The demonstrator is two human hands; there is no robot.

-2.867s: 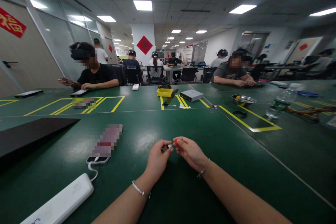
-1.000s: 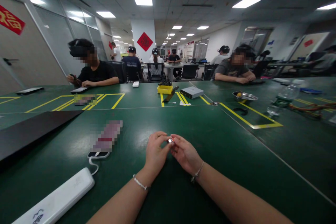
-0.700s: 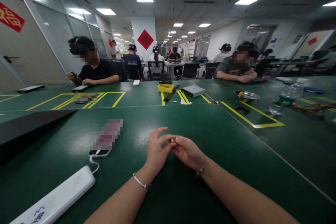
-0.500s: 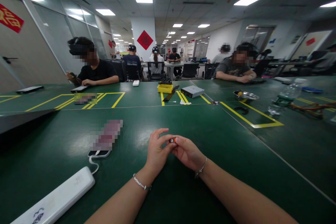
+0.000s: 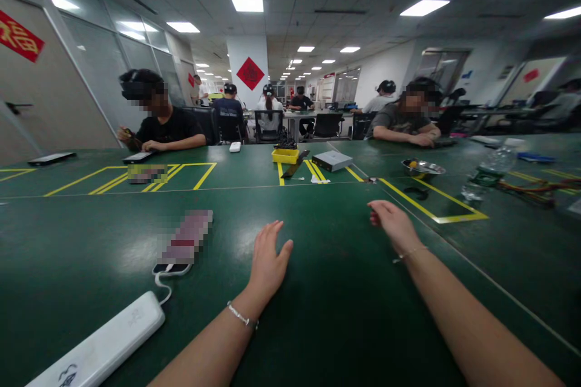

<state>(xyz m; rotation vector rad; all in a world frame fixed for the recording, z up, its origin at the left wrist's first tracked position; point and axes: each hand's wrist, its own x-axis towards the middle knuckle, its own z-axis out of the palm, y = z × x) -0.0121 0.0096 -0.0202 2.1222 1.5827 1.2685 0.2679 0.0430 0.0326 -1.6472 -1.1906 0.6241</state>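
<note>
Landmark: open yellow plastic tray (image 5: 285, 158), piled with black cables (image 5: 285, 141), toward far side of glossy green tabletop (image 5: 338, 290).

Left hand (image 5: 267, 263): on wearer's side of tray, slightly left of it; open, thumb apart from fingers, nothing in grasp. Cannot tell if touching tabletop. Silver bracelet (image 5: 242, 315) at wrist.

Right hand (image 5: 394, 224): also on wearer's side of tray, well to its right; fingers curled, tips drawn in toward thumb. Cannot tell if anything pinched inside. Thin chain bracelet (image 5: 409, 254) at wrist.

Nearest to right hand: small black curved piece (image 5: 416, 194), right of tray and closer to wearer, flat on tabletop within yellow tape outline (image 5: 458, 218). Nearest to left hand: phone with blurred pinkish screen (image 5: 187, 239), left of tray and closer to wearer, joined by white cable (image 5: 157, 279) to long white rounded block (image 5: 106, 341).

Just right of tray: flat dark strip (image 5: 296, 165), then grey rectangular box (image 5: 333, 161). Farther right: shallow shiny metal dish (image 5: 424, 168) holding yellow-orange ball (image 5: 413, 164); beyond that, upright clear plastic bottle with green label (image 5: 488, 175).

Across tabletop: person in black shirt (image 5: 170, 128) left of tray, person in grey shirt (image 5: 394, 116) right of it, both seated.
</note>
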